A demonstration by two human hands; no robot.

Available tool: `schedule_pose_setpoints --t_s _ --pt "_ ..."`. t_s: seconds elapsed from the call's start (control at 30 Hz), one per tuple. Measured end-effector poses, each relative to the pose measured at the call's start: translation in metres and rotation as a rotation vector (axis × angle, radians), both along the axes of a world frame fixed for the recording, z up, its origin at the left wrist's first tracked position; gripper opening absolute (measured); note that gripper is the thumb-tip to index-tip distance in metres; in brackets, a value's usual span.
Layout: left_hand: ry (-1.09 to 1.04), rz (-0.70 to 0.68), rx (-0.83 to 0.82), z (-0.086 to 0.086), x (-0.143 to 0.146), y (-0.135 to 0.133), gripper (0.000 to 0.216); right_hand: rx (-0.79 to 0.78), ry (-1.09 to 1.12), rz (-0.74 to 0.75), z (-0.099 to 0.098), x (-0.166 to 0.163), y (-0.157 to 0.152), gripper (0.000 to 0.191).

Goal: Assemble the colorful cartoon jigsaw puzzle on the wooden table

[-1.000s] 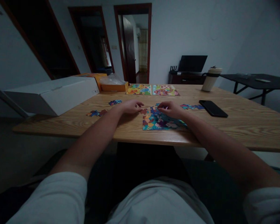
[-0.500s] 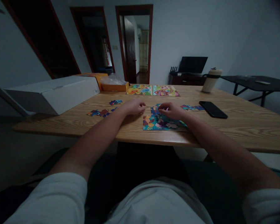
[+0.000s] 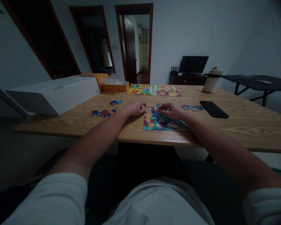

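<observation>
Puzzle (image 3: 162,124) lies on grained wooden table (image 3: 250,131); pale wall (image 3: 170,34) behind.

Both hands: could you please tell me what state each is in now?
Left hand: fingers curled; any hold cannot be told.
Right hand: curled over the puzzle; any hold cannot be told.

left hand (image 3: 137,108): half-curled just left of the puzzle (image 3: 162,123), contents unclear | right hand (image 3: 171,111): bent over the puzzle, grip hidden | puzzle: partly assembled, near front edge of table (image 3: 131,133) | loose pieces (image 3: 105,112): left of left hand, more beside the phone (image 3: 214,109) | bottle (image 3: 211,82): behind phone | picture boards (image 3: 140,90): side by side, far edge | white box (image 3: 72,96): left
</observation>
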State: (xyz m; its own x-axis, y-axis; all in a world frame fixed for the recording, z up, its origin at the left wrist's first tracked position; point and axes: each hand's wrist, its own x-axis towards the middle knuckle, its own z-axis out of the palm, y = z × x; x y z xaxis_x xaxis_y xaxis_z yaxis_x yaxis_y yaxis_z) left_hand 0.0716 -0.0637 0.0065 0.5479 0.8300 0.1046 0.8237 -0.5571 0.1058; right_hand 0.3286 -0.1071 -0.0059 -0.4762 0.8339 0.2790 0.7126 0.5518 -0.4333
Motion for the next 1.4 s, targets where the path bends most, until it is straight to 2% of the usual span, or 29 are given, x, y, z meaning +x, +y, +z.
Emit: schedule_pose_setpoints --t_s 0.07,0.17,0.27,0.33,0.5,0.83,1.1,1.27,1.4 --pt "-0.057 0.031 -0.009 -0.001 0.004 0.000 0.042 -0.007 0.001 -0.005 0.000 0.000 0.000 0.025" --pt "-0.171 0.049 -0.146 0.002 0.001 0.003 0.045 -0.012 0.001 -0.001 0.000 0.000 0.001 0.027" --pt "-0.204 -0.032 -0.282 0.008 -0.013 0.008 0.054 -0.011 -0.005 0.007 -0.001 0.002 0.003 0.028" --pt "-0.172 -0.093 -0.313 0.009 -0.024 0.011 0.062 -0.004 -0.012 0.012 -0.002 0.003 0.004 0.029" --pt "-0.128 -0.139 -0.333 0.005 -0.031 0.018 0.066 0.007 -0.017 0.023 -0.001 0.003 0.003 0.029" --pt "-0.170 -0.087 -0.316 -0.004 -0.029 0.022 0.061 0.011 -0.034 0.022 0.000 0.003 0.002 0.027" --pt "-0.168 -0.138 -0.243 0.002 -0.020 0.010 0.061 0.000 -0.050 0.029 0.004 0.001 -0.001 0.028" --pt "-0.113 -0.173 -0.335 0.010 -0.017 0.003 0.044 -0.032 -0.055 0.043 0.005 -0.001 -0.002 0.028" --pt "-0.090 -0.176 -0.338 0.011 -0.017 0.003 0.047 -0.019 -0.062 0.046 0.006 -0.001 -0.004 0.029"
